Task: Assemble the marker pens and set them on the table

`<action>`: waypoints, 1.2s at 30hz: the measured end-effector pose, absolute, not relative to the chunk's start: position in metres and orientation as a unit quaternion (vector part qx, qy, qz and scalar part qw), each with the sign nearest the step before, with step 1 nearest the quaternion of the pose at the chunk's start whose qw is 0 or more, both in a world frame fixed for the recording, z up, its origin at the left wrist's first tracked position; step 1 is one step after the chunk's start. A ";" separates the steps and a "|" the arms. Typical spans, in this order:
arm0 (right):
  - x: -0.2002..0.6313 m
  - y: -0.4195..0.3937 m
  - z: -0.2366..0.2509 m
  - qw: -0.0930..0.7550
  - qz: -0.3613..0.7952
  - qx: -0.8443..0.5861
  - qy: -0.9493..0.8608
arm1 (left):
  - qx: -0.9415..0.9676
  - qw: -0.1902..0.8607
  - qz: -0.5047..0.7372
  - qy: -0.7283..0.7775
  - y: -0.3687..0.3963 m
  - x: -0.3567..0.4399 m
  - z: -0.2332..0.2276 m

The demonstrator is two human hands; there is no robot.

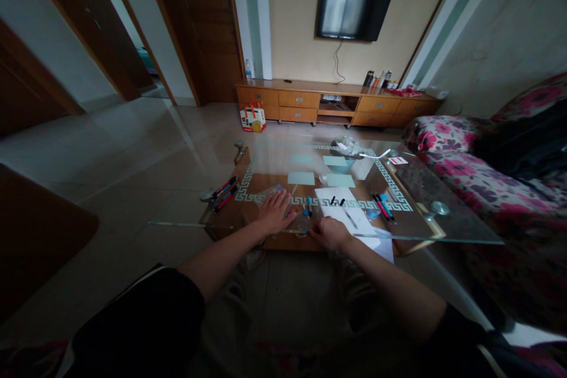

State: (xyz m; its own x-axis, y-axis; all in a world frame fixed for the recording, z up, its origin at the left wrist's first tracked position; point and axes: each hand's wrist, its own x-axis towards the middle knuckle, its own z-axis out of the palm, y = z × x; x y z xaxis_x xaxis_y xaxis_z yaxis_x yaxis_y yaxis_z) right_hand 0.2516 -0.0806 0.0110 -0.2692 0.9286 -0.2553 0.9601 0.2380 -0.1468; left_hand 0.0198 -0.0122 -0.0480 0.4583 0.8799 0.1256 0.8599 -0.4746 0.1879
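1. We see our left hand point(275, 211) lying flat on the glass table point(443, 230), palm down and fingers spread, clamped on nothing.
2. Our right hand point(330, 234) rests at the near edge of the table, fingers curled loosely; we cannot tell whether it grips anything, as the fingertips are too small and dark to read.
3. Between the two hands lie a few small blue markers point(309, 207), just beside the left fingertips and close to the right knuckles.
4. Just right of them is a white paper sheet point(336, 204), with the right hand touching or overlapping its near corner; a dark pen point(349, 218) lies on it, and two small black caps sit near its far edge.
5. Further right, a bundle of red, black and blue pens point(383, 207) lies on the glass, apart from the sheet.
6. On the left end of the table sits another cluster of pens point(224, 192), well apart from the left hand.
7. Beyond the sheet we see pale green cards point(301, 178) spread across the middle of the table, and a bowl point(343, 162) near the far side.
8. Around the table are a floral sofa point(447, 156) on the right, a wooden cabinet point(336, 103) against the far wall, and a wall television point(354, 7) above it.
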 end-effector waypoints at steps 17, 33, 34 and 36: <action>0.251 -0.082 0.014 0.069 -0.126 0.602 0.786 | 0.852 0.078 0.115 0.505 -0.014 0.020 -0.045; 0.252 -0.080 0.014 0.066 -0.124 0.598 0.789 | 0.854 0.060 0.128 0.502 -0.016 0.022 -0.036; 0.252 -0.080 0.014 0.066 -0.123 0.597 0.790 | 0.855 0.055 0.135 0.498 -0.017 0.023 -0.034; 0.253 -0.080 0.015 0.062 -0.122 0.598 0.790 | 0.862 0.048 0.151 0.481 -0.019 0.025 -0.027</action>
